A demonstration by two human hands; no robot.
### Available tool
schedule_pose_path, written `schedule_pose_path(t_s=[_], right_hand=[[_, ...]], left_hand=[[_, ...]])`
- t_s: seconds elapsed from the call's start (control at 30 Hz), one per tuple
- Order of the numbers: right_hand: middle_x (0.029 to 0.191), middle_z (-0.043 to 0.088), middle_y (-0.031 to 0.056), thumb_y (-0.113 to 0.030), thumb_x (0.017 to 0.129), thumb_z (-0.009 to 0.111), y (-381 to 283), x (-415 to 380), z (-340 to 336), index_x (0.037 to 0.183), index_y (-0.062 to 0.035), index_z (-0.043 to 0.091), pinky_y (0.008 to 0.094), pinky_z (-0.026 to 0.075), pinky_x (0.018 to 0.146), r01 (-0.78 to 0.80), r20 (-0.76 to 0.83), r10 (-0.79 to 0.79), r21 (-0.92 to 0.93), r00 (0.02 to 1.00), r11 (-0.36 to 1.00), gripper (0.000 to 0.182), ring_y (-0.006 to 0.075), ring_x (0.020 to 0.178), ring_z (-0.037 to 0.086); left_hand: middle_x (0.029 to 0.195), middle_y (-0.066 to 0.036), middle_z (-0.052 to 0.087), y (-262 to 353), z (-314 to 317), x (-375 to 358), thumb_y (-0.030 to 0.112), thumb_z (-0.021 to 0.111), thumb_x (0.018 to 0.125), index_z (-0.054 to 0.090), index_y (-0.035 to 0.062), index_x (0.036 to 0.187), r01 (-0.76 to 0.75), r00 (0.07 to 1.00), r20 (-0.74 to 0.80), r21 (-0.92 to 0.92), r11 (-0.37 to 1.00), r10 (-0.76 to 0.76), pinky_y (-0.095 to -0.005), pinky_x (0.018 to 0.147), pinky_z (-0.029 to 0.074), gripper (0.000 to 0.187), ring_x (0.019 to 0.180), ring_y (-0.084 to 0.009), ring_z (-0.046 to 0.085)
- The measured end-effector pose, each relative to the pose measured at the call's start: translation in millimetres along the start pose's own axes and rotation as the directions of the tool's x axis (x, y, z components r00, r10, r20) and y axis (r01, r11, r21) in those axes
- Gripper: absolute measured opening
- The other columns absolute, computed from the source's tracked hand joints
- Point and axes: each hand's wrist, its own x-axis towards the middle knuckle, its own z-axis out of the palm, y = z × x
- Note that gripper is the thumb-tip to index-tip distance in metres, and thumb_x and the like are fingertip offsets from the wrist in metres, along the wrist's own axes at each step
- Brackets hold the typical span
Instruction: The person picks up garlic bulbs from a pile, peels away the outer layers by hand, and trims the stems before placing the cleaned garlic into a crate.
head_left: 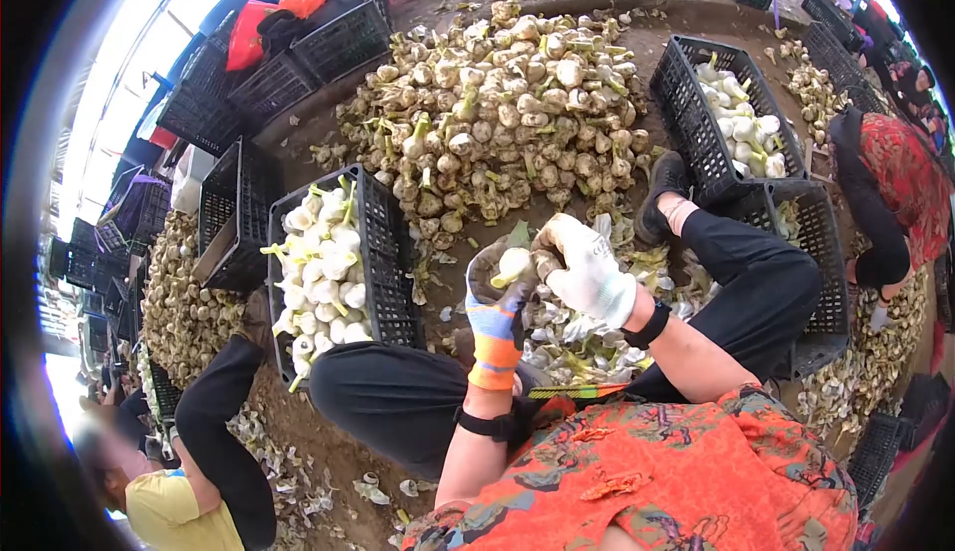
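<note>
Here, one garlic bulb (pixel 512 266) sits cupped in the left fingers (pixel 480 275)

Bent into a loose curl, the gloved left fingers have hold of the pale bulb, which lies within their curve, left of the right fingers (pixel 550 240). Its long axis seems to slant, the upper end leaning toward the right fingertips; which end is root and which is stem is hard to make out. The right fingers are bent, their soiled tips drawn together just beside the bulb; whether they grip anything I cannot tell. The bulb's underside is hidden by the left glove. Left of the left fingers stands a black crate (pixel 393 277) of white bulbs; beyond both hands' fingers rises a heap of soil-stained garlic (pixel 507 118).
</note>
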Motion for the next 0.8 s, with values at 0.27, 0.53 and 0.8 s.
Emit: schedule_pose_path(t_s=[0.27, 0.53, 0.8], right_hand=[[0.084, 0.056, 0.0182, -0.003, 0.072, 0.059, 17, -1, 14, 0.087, -0.0004, 0.057, 0.0406, 0.045, 0.069, -0.097, -0.041, 0.095, -0.029, 0.995, 0.995, 0.015, 0.0354, 0.079, 0.056], [0.088, 0.055, 0.0223, -0.014, 0.075, 0.058, 76, -9, 29, 0.089, 0.0006, 0.055, 0.0442, 0.044, 0.073, -0.331, -0.075, 0.323, -0.130, 0.943, 0.935, 0.021, 0.0401, 0.084, 0.053], [0.101, 0.061, 0.0155, -0.023, 0.076, 0.071, 109, -29, 46, 0.123, -0.0015, 0.055, 0.0331, 0.049, 0.085, -0.659, 0.449, 0.486, 0.444, 0.750, 0.608, 0.054, 0.0248, 0.094, 0.062]], left_hand=[[0.121, -0.016, 0.056, 3, 2, 0, 0.005, 0.062, 0.086, 0.057, -0.0013, 0.112, 0.034, 0.996, -0.073, -0.155, 0.987, -0.046, -0.0355, 0.090, 0.051, 0.027, 0.106, -0.0239, 0.058], [0.139, -0.016, 0.041, -16, -14, 13, 0.015, 0.057, 0.091, 0.054, -0.0015, 0.120, 0.157, 0.987, 0.095, -0.499, 0.852, -0.126, -0.0397, 0.104, 0.040, 0.033, 0.125, -0.0272, 0.044], [0.136, -0.012, 0.045, -23, -24, 33, 0.026, 0.059, 0.090, 0.038, -0.0009, 0.135, 0.167, 0.986, 0.053, -0.459, 0.872, -0.161, -0.0365, 0.102, 0.039, 0.057, 0.120, -0.0235, 0.048]])
